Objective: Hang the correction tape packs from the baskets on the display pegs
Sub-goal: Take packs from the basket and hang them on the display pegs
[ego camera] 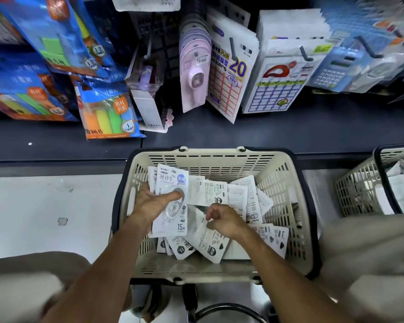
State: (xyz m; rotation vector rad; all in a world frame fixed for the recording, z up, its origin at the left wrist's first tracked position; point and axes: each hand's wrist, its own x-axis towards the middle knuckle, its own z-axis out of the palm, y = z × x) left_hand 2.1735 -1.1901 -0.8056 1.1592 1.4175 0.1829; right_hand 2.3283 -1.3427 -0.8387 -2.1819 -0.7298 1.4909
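Our forearms reach down into the cream basket (216, 157); our left hand (149, 206) grips a small stack of correction tape packs (170, 201), thumb across the top one, face up, probably so the hang holes stay aligned for a peg; our right hand (224, 221) curls over a loose pack (205, 241) among those in the basket, though whether it pinches it we cannot tell; a second basket (357, 190) is cut off at right; the pegs (304, 53) above are blurred.
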